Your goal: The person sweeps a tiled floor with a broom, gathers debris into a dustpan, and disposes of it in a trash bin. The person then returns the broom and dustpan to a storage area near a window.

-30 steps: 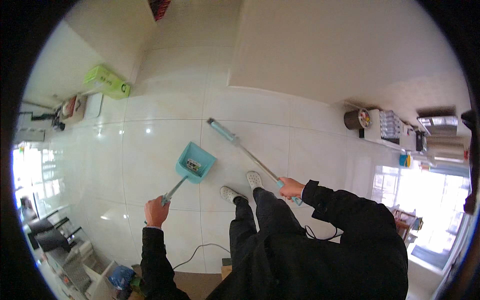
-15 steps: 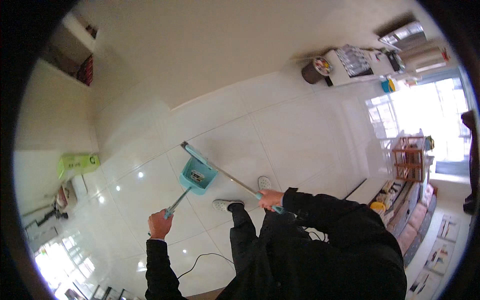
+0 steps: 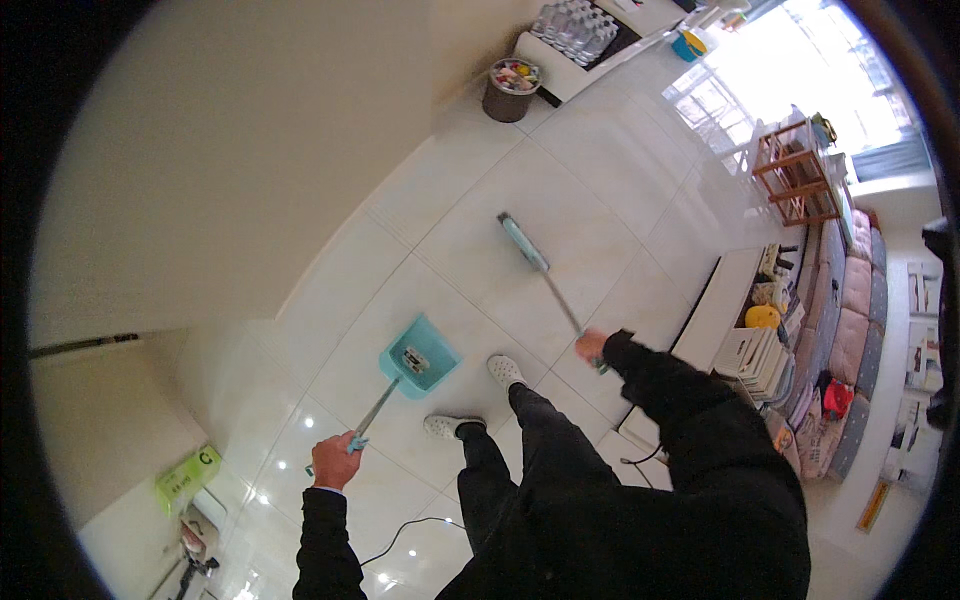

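Note:
My left hand (image 3: 335,462) is closed around the handle of a light-blue dustpan (image 3: 437,350). The pan rests on the tiles in front of my left foot, with a small pale piece (image 3: 414,360) in it that I cannot make out. My right hand (image 3: 593,347) grips the handle of a broom (image 3: 525,243), which has a light-blue head and a metallic pole. The broom head lies out ahead and to the right, on or close to the floor, apart from the dustpan.
A full trash bin (image 3: 511,91) stands by the wall, beside a white cabinet with water bottles (image 3: 577,30). To the right are a low white table (image 3: 724,300), a wooden rack (image 3: 797,173) and a cushioned sofa (image 3: 838,335). A black cord (image 3: 410,522) runs behind my left foot.
The broom head has left the dustpan's edge and swung forward and right, my right hand moving outward with it. My view has turned right, and my right foot has stepped.

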Tool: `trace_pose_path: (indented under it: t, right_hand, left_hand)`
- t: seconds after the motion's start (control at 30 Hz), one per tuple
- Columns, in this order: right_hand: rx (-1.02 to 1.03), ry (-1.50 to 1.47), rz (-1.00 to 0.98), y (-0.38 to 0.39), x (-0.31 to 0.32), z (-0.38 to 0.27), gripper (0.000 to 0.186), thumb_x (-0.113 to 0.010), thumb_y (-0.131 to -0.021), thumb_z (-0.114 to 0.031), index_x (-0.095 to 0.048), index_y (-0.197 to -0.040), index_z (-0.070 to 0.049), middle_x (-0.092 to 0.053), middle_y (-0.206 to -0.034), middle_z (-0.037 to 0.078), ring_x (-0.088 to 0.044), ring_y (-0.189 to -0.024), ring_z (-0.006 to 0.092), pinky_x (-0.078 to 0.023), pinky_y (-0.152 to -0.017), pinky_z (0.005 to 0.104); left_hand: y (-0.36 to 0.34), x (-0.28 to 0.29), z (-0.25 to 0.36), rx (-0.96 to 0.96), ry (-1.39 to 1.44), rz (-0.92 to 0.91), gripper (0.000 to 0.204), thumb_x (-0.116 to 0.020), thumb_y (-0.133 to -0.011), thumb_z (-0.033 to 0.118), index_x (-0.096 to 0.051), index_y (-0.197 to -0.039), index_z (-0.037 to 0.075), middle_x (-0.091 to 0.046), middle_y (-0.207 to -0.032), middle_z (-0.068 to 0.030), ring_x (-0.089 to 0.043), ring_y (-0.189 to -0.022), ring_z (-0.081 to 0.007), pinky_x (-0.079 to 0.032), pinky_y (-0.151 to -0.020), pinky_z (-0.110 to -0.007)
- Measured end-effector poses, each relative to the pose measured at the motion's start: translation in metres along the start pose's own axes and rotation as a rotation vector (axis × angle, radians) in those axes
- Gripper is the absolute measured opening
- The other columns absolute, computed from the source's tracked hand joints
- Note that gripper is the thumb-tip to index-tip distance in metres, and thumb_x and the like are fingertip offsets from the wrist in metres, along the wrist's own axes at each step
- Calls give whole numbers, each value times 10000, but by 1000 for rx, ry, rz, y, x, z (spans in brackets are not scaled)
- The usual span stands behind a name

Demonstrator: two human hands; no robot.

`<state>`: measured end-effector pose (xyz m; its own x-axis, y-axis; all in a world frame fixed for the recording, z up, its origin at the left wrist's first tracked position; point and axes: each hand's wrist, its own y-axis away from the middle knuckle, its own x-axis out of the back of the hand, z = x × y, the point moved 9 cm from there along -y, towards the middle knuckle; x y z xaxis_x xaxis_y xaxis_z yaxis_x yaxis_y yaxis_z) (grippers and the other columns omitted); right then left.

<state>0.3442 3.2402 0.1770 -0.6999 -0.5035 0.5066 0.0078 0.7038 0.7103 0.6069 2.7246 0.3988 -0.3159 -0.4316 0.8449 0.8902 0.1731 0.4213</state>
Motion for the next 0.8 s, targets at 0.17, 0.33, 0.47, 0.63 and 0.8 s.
trace_pose_path:
  t: [0.17, 0.33, 0.47, 0.63, 0.8]
  right_hand:
    - [32, -143, -91, -52, -97, -133, 266, -697, -699, -287, -643, -706, -27, -641, -672, 135, -633, -601, 295, -479, -534, 448]
    - [-134, -910, -214, -35, -94, -214, 281, -658, -781, -328, -611, -798, -51, -632, -737, 95, -617, -600, 250, -475, -518, 408]
    - [-234, -1605, -206, 26, -66, -216, 294, -626, -847, -361, -585, -871, -71, -625, -789, 63, -603, -600, 214, -471, -505, 377]
    - [47, -1812, 310, 143, -3, -191, 246, -586, -914, -328, -545, -940, -87, -592, -747, 37, -531, -496, 149, -418, -395, 294]
    - [-609, -1641, 470, 251, 15, -134, 134, -624, -868, -177, -548, -915, -77, -539, -666, 38, -536, -507, 168, -447, -420, 334]
  left_hand:
    - [-29, -2, 37, 35, -83, -12, 233, -686, -784, 315, -704, -938, 141, -668, -727, -145, -651, -696, -362, -510, -622, -484]
    - [-33, 7, 51, 44, -40, 17, 260, -695, -777, 357, -701, -910, 133, -667, -716, -153, -654, -702, -379, -509, -611, -499]
    - [-40, 17, 64, 54, -37, 126, 279, -742, -739, 348, -719, -907, 127, -677, -729, -158, -657, -707, -378, -518, -623, -494]
    - [-73, 25, 97, 26, 58, 157, 300, -752, -733, 351, -737, -937, 132, -684, -747, -162, -664, -727, -377, -530, -650, -487]
    - [-125, 59, 143, -34, 61, 248, 306, -747, -740, 363, -720, -879, 91, -672, -739, -182, -650, -709, -395, -513, -638, -499]
